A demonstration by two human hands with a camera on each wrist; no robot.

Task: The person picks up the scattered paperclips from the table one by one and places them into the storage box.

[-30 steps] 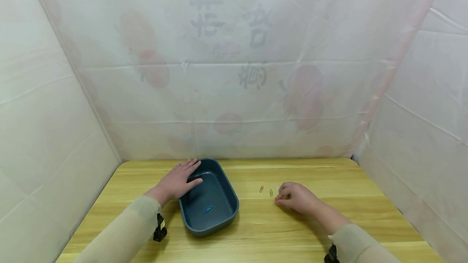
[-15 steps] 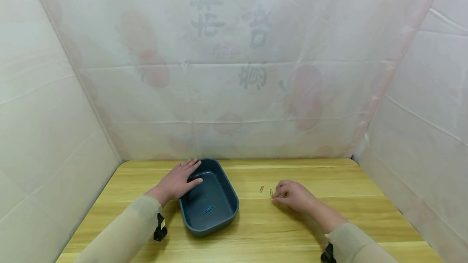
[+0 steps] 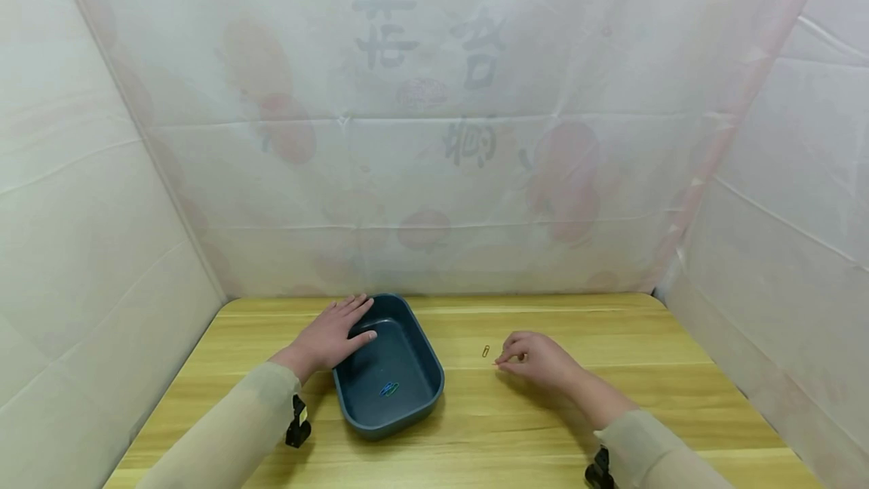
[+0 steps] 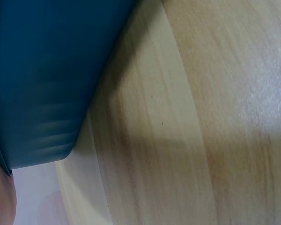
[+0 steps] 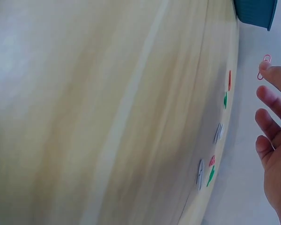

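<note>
pinching a pink paper clip (image 5: 263, 67) in right hand (image 3: 539, 358) fingertips, lifted off wooden table (image 3: 557, 429) walled by white sheets; more clips (image 5: 218, 132) below it, orange clip (image 3: 485, 351) just left; left hand (image 3: 330, 336) flat, fingers straight, on rim of blue tray (image 3: 388, 376), holding nothing

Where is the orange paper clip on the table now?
In the head view, the orange clip lies on the table, right of the tray and just left of the right hand.
</note>
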